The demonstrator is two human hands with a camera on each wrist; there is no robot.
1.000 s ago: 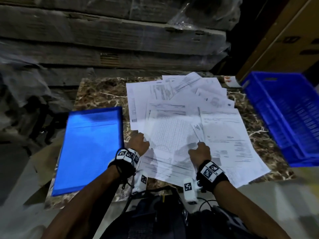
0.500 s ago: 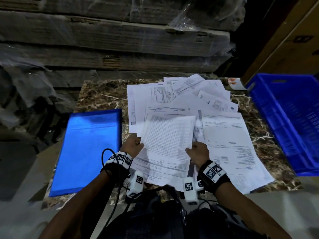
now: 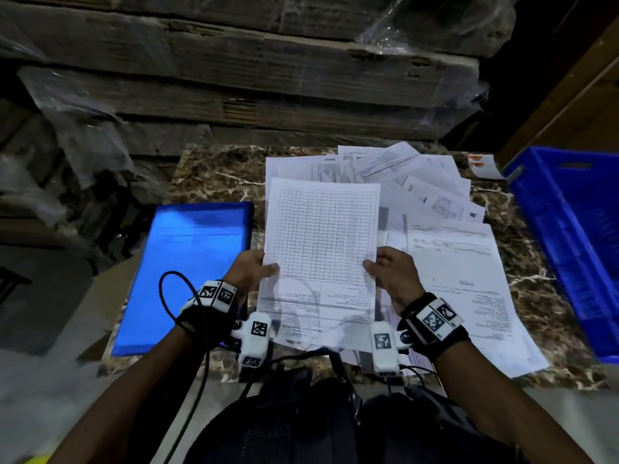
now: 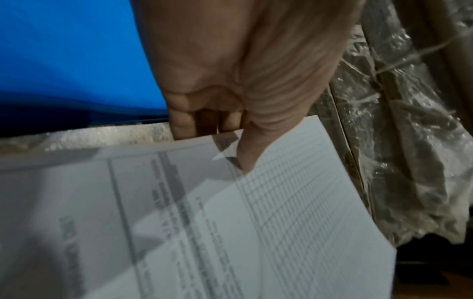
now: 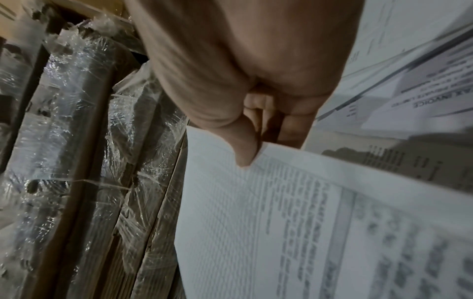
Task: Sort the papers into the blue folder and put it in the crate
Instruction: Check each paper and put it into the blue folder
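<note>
— Brown veined marble tabletop [image 3: 214, 175], shrink-wrapped cardboard stacks [image 3: 234, 72] behind. What's held?

— A white sheet printed with a grid table [image 3: 323, 236], raised above the loose spread of white printed papers [image 3: 459, 262]. The left hand [image 3: 249, 269] pinches its left edge, thumb on top; the right hand [image 3: 393, 272] pinches the right edge likewise.

— And the glossy blue folder [image 3: 191, 272]?

— Flat and closed on the tabletop, left of the papers. The blue plastic crate [image 3: 569, 236] stands at the right.

A warehouse or stockroom: flat cardboard cartons [image 3: 234, 61] stacked in stretch wrap [image 3: 435, 25] behind a marble-patterned bench [image 3: 217, 175], a blue plastic crate [image 3: 569, 236] beside it
</note>
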